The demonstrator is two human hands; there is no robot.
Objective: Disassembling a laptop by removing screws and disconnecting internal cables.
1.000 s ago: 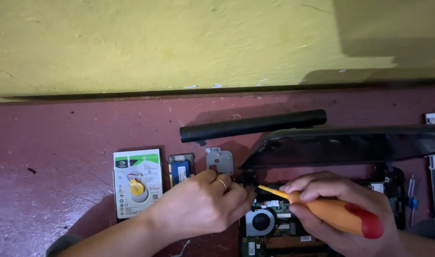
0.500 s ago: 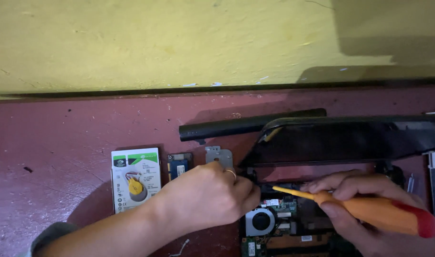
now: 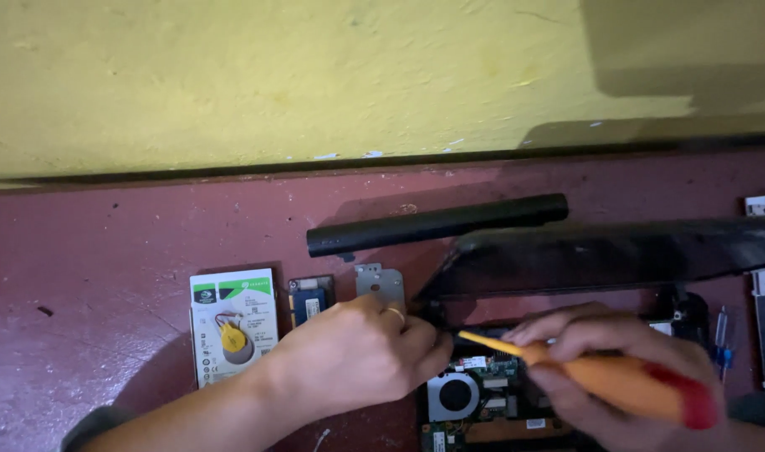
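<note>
Your screwdriver [image 3: 616,387] has a glossy orange plastic handle; the bracket [image 3: 380,283] is dull metal, the bench [image 3: 131,251] rough matt maroon.

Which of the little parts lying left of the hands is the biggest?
The hard drive, the white-and-green labelled rectangle farthest left. The small blue memory card and the grey metal bracket beside it are much smaller and lie closer to the left hand.

Orange screwdriver [image 3: 625,385] (red-capped) — black battery bar [image 3: 437,224]
</note>
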